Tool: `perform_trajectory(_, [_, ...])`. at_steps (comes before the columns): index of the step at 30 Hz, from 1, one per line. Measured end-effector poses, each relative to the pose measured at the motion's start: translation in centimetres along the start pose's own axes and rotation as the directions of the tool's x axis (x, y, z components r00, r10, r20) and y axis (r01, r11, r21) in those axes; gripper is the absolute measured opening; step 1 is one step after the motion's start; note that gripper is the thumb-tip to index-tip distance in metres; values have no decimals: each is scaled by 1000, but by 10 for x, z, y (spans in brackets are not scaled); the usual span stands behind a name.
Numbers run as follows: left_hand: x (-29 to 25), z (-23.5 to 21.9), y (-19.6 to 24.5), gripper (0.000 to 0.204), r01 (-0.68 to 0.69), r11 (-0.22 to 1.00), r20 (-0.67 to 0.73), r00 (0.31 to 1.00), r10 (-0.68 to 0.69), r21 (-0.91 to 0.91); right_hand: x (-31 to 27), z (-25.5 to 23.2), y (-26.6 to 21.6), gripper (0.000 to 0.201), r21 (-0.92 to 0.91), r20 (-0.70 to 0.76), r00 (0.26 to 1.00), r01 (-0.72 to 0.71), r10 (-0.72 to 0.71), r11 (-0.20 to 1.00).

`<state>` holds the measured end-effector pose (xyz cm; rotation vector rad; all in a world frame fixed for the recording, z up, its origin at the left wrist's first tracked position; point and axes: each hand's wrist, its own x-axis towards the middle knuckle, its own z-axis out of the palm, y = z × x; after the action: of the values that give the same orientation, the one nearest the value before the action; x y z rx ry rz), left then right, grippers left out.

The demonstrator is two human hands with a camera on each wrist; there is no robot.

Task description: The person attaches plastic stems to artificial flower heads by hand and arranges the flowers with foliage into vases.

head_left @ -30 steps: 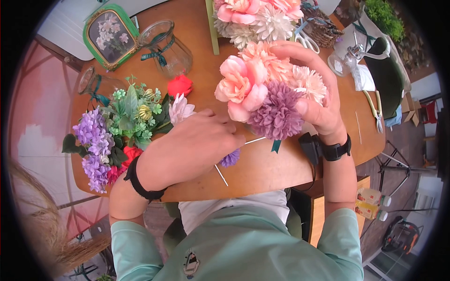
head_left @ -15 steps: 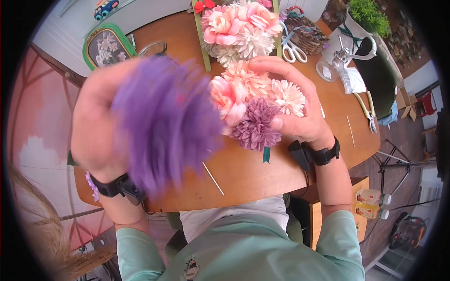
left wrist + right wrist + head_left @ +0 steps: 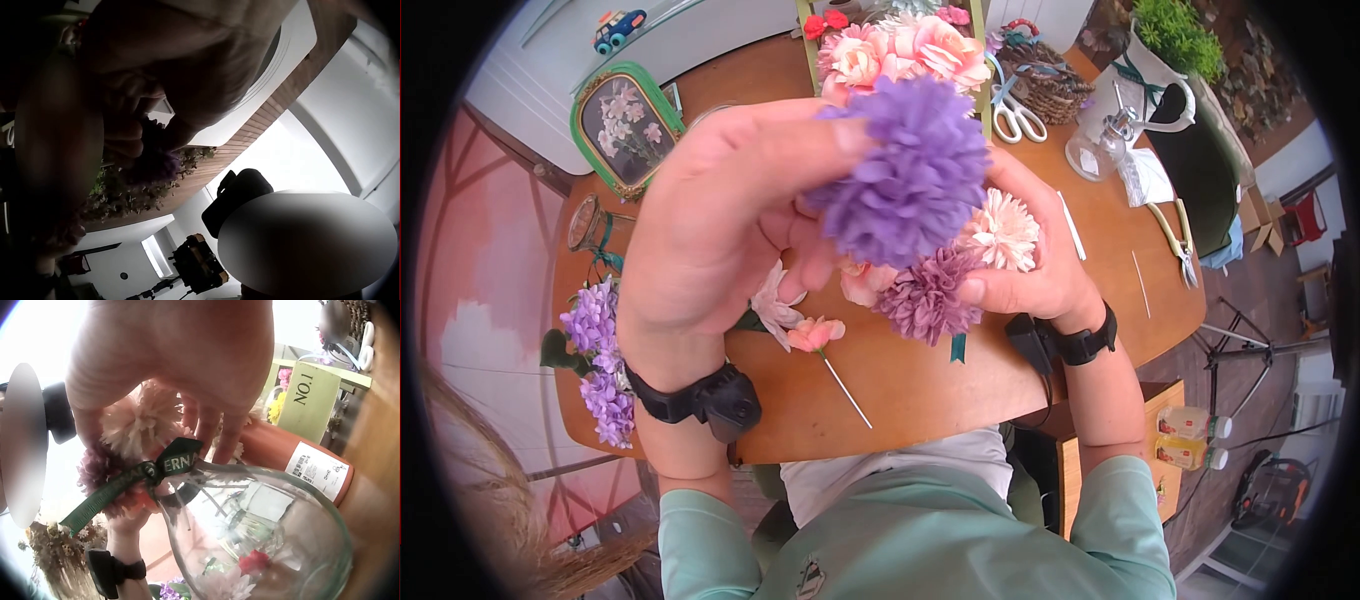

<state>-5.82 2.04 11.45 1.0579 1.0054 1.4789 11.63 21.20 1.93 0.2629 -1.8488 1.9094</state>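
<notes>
My left hand [image 3: 710, 215] holds up a purple pompom flower [image 3: 915, 175], thumb against its petals. The bloom overlaps the bouquet in the head view; in the dark left wrist view the same flower [image 3: 153, 162] shows below the curled fingers. My right hand [image 3: 1040, 275] curls round the bouquet, beside a cream-pink flower [image 3: 1005, 230] and a mauve pompom flower [image 3: 930, 297]. These blooms stand at the mouth of a clear glass vase [image 3: 300, 478], seen in the right wrist view with a green ribbon [image 3: 178, 461] tied at its neck. Bare stems show inside the glass.
A pink flower [image 3: 815, 333] on a white stem and a pale flower [image 3: 776, 310] lie on the table [image 3: 960, 415]. Lilac flowers [image 3: 595, 325] lie left. Further back are a framed picture [image 3: 622, 120], white scissors [image 3: 1018, 120] and a glass sprayer [image 3: 1095, 150]. Pliers [image 3: 1177, 240] lie right.
My left hand was low over the flowers on the left. It has picked up the purple flower, swung it up, and brought it rightward over the bouquet. My right hand stays around the bouquet.
</notes>
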Motion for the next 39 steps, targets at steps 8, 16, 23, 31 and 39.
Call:
perform_trajectory(8, [9, 39, -22, 22, 150, 899, -329, 944, -7, 412, 2, -2, 2, 83, 6, 9, 1000, 18, -18, 1000])
perform_trajectory(16, [6, 37, -32, 12, 26, 456, -216, 904, 370, 889, 2, 6, 4, 80, 7, -90, 985, 146, -145, 989])
perform_trajectory(23, [-27, -1, 2, 14, -8, 9, 7, 988, 151, 1000, 3, 0, 3, 68, -220, -64, 989, 114, -131, 969])
perform_trajectory(31, [-51, -4, -76, 11, -40, -214, -11, 972, -235, 976, 3, -5, 11, 52, -144, -134, 973, 168, -188, 975])
perform_trajectory(39, [-51, -12, -49, 19, -148, 25, 149, 987, -60, 989, 3, -7, 9, 85, -244, -64, 982, 159, -179, 957])
